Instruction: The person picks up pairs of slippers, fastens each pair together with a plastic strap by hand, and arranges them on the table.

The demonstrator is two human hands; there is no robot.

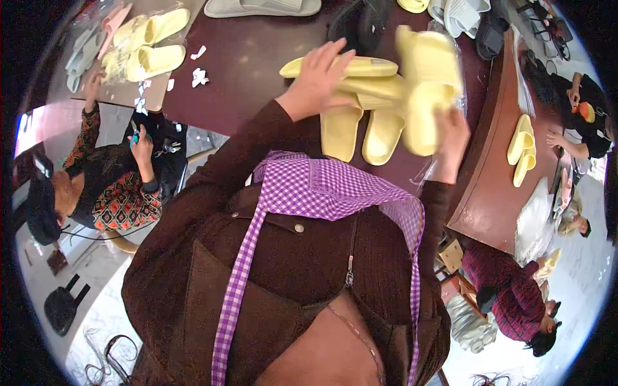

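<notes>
My left hand (318, 82) lies across a yellow slipper (373, 67) resting on its side, fingers over its far edge and thumb on the near side. At the table's right, my right hand (454, 138) grips the near end of another yellow slipper (428, 77), blurred by motion; its fingers are partly hidden. Between my hands, two yellow slippers stand side by side, a left one (340, 132) and a right one (383, 136), toes partly covered by the slipper lying across them. Clear plastic wrap (461, 83) shows beside the right-hand slipper.
The dark red table (238, 58) bears a grey slipper (264, 8), black footwear (360, 26) and white scraps (199, 77). Wrapped yellow slippers (154, 61) lie at far left, near a person holding scissors (134, 136). Other people work at the right, beside a slanted table edge (476, 174).
</notes>
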